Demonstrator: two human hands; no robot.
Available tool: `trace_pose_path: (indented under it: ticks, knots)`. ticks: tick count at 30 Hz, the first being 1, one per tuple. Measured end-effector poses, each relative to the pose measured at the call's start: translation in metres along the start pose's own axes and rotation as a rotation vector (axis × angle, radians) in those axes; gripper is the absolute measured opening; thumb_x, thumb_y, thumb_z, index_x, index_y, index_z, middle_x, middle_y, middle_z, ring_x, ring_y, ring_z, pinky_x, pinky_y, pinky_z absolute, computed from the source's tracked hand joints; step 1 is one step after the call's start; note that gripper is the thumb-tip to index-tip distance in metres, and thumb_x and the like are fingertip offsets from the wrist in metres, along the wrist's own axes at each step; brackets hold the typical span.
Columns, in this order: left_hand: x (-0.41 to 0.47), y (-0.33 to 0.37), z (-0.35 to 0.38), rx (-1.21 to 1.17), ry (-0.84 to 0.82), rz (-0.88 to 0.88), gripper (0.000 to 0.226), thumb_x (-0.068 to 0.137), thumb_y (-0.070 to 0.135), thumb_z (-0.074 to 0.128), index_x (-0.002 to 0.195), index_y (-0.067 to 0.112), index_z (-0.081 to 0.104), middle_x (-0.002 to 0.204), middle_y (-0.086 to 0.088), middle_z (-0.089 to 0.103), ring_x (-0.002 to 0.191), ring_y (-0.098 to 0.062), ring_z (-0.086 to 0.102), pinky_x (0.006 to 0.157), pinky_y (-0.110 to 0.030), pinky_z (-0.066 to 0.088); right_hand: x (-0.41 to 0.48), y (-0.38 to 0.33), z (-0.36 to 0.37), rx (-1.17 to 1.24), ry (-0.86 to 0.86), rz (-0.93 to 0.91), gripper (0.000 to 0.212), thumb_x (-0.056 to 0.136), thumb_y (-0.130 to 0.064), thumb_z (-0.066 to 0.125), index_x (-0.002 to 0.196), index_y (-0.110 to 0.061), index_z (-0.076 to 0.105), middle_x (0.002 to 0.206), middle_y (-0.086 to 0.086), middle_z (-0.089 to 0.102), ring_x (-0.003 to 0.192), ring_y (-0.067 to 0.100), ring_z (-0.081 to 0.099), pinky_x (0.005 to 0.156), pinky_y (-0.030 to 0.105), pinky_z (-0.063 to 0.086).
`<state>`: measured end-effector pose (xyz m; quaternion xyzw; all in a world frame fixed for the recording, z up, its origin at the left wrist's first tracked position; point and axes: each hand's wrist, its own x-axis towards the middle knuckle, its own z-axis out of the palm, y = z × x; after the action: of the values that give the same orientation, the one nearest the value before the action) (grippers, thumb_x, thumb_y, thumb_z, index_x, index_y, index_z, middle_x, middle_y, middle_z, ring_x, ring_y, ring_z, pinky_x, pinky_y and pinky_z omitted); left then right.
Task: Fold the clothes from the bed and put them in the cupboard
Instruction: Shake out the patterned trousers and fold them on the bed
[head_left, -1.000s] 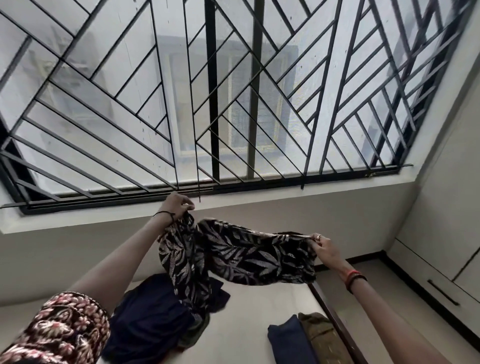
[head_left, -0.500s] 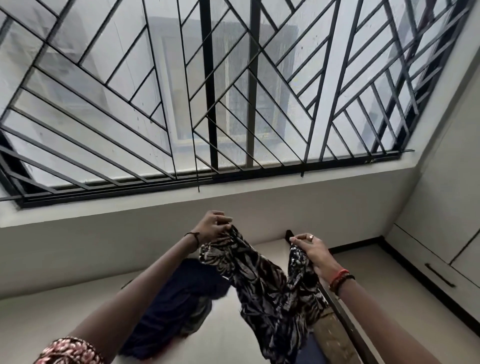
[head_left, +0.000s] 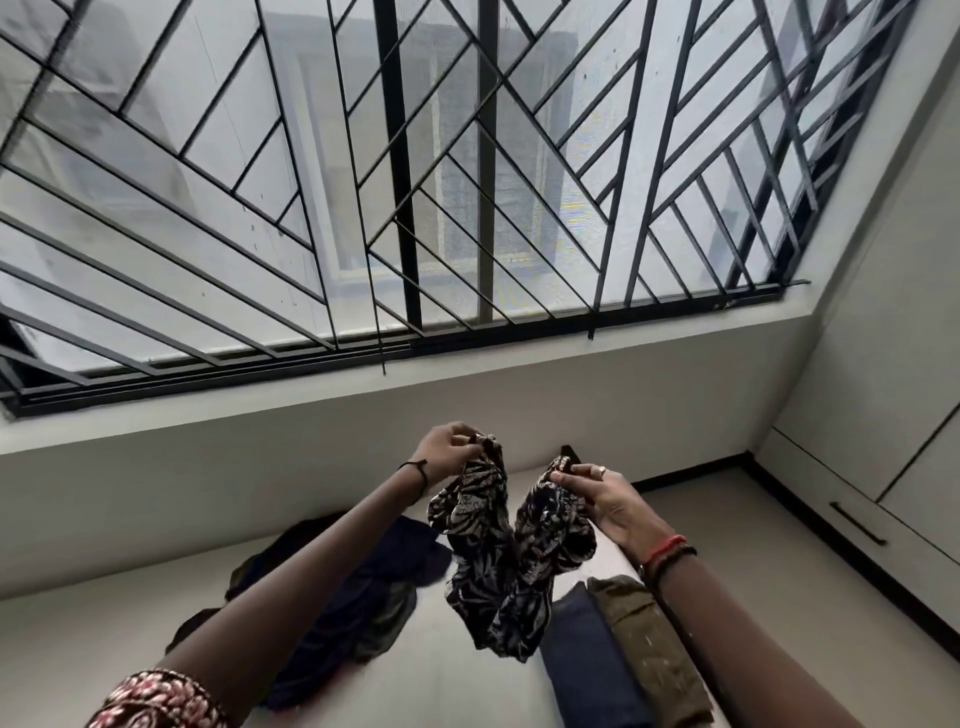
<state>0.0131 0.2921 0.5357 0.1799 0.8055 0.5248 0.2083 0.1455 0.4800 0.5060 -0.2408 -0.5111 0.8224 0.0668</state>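
Observation:
A black garment with a pale leaf print (head_left: 506, 561) hangs in the air above the bed (head_left: 104, 623). My left hand (head_left: 447, 454) pinches one top corner and my right hand (head_left: 602, 496) pinches the other, the two corners close together. The cloth droops in two bunched halves between them. A loose heap of dark blue and olive clothes (head_left: 358, 597) lies on the bed under my left arm. Two folded pieces lie side by side at the bed's right edge: a navy one (head_left: 587, 654) and an olive-brown one (head_left: 649, 644).
A wide barred window (head_left: 415, 182) fills the wall behind the bed, with a white sill below it. A white cupboard (head_left: 883, 467) with a low drawer and black handle (head_left: 857, 522) stands at the right. A strip of floor runs between bed and cupboard.
My hands came down from window-sill height and moved together. The printed garment, first stretched wide between them, now hangs doubled in two bunched halves.

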Motion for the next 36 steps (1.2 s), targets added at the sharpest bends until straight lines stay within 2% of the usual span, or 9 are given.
trace_pose_path:
  ticks: [4,7,11,16,20,23,26,31,36]
  knots:
    - [0.003,-0.006,-0.001,-0.108,0.046,-0.060,0.042,0.072,0.027,0.081,0.101,0.001,0.063,0.095,-0.016,0.066,0.090,-0.027,0.064,0.085,-0.036,0.052,0.001,-0.005,0.013,-0.011,-0.041,-0.019,0.019,0.078,0.010,0.067,0.091,-0.002,0.059,0.067,0.006,0.070,0.056,0.014,0.067,0.053,0.022,0.055]
    - [0.004,-0.006,-0.001,-0.274,0.018,-0.145,0.024,0.073,0.016,0.080,0.063,0.000,0.066,0.074,-0.011,0.067,0.072,-0.015,0.067,0.075,-0.020,0.056,0.002,-0.005,0.031,-0.062,-0.063,-0.050,0.019,0.076,0.010,0.069,0.089,-0.001,0.060,0.068,0.007,0.071,0.058,0.015,0.068,0.056,0.023,0.056]
    - [-0.005,0.003,0.003,-0.369,-0.025,-0.156,0.007,0.088,0.006,0.063,0.092,0.001,0.065,0.079,-0.005,0.065,0.061,-0.007,0.065,0.058,-0.015,0.053,0.006,-0.003,0.054,-0.150,-0.073,-0.076,0.029,0.073,0.007,0.074,0.097,0.001,0.060,0.069,0.004,0.071,0.061,0.013,0.069,0.058,0.022,0.055]
    - [-0.012,0.000,0.007,-0.076,0.050,-0.150,0.029,0.096,0.036,0.049,0.122,0.023,0.050,0.113,-0.010,0.062,0.090,-0.026,0.061,0.070,-0.035,0.052,0.004,0.004,0.070,-0.176,-0.085,-0.119,0.027,0.077,0.005,0.072,0.100,0.000,0.059,0.078,0.008,0.070,0.064,0.012,0.067,0.058,0.020,0.053]
    - [-0.015,-0.006,0.010,-0.123,0.006,-0.103,0.038,0.096,0.035,0.049,0.132,0.034,0.038,0.121,-0.004,0.055,0.100,-0.028,0.061,0.077,-0.042,0.055,0.001,0.012,0.072,-0.283,-0.096,-0.135,0.032,0.079,0.005,0.069,0.110,0.002,0.060,0.092,0.013,0.070,0.075,0.014,0.067,0.065,0.019,0.054]
    - [-0.020,-0.006,0.010,-0.228,-0.010,-0.138,0.035,0.088,0.034,0.064,0.115,0.025,0.044,0.097,0.003,0.057,0.083,-0.018,0.064,0.057,-0.029,0.054,-0.004,0.013,0.071,-0.375,-0.203,-0.139,0.041,0.081,0.016,0.057,0.118,-0.002,0.059,0.102,0.014,0.069,0.082,0.014,0.067,0.072,0.019,0.054]
    - [-0.020,-0.014,0.008,-0.279,-0.049,-0.191,0.022,0.080,0.030,0.073,0.087,0.012,0.063,0.078,-0.003,0.065,0.063,-0.010,0.064,0.053,-0.023,0.052,-0.009,0.009,0.071,-0.519,-0.285,-0.148,0.052,0.080,0.019,0.050,0.122,-0.009,0.059,0.099,0.008,0.069,0.076,0.004,0.066,0.066,0.015,0.051]
    - [-0.018,-0.021,0.008,-0.320,-0.048,-0.242,0.023,0.084,0.032,0.069,0.094,0.011,0.064,0.087,-0.006,0.068,0.072,-0.017,0.065,0.063,-0.028,0.055,-0.009,0.009,0.068,-0.632,-0.382,-0.137,0.062,0.076,0.020,0.052,0.129,-0.012,0.055,0.113,0.003,0.068,0.094,0.006,0.066,0.079,0.019,0.053]
    - [-0.019,-0.020,0.007,-0.301,0.009,-0.286,0.011,0.091,0.025,0.058,0.089,0.015,0.060,0.086,-0.007,0.062,0.071,-0.018,0.059,0.065,-0.031,0.051,-0.004,0.011,0.064,-0.462,-0.474,-0.044,0.055,0.075,0.026,0.054,0.116,-0.011,0.060,0.103,0.001,0.070,0.093,0.009,0.067,0.080,0.021,0.054]
